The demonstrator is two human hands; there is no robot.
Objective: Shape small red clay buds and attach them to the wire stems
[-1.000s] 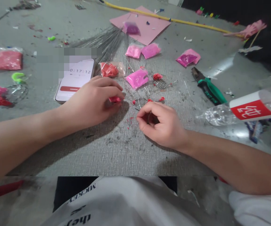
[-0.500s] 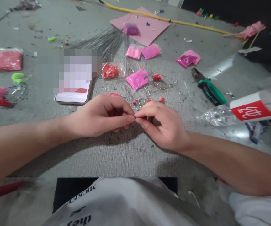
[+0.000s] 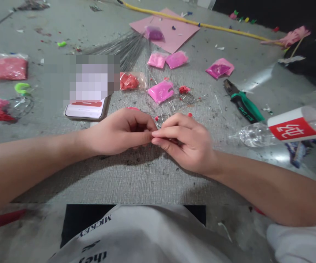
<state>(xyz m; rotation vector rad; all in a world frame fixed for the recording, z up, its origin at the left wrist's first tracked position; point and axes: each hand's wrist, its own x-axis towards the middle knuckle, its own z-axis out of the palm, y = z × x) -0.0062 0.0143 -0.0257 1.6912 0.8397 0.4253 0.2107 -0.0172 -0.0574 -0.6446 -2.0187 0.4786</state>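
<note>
My left hand [image 3: 123, 131] and my right hand [image 3: 188, 140] meet fingertip to fingertip above the grey table mat. Both are closed in a pinch, and whatever lies between the fingers is hidden or too small to name. Just behind the fingertips lies a small wire frame [image 3: 162, 119] with red bits on it, partly covered by my right hand. Beyond it sits a bright pink clay packet [image 3: 161, 92], with a wire piece topped by a crumpled red lump [image 3: 184, 89] to its right. An opened bag of red clay [image 3: 129, 81] lies behind my left hand.
A phone [image 3: 86, 111] lies behind my left forearm. To the right are green-handled pliers [image 3: 245, 106] and a clear bottle [image 3: 292, 126] on its side. Farther back are a bundle of thin wires [image 3: 119, 49], a pink sheet [image 3: 171, 40] and a yellow rod [image 3: 224, 28].
My right fingertips have shifted slightly left, now overlapping the tip of my left thumb. Both hands stay pinched together; the things on the table have not moved.
</note>
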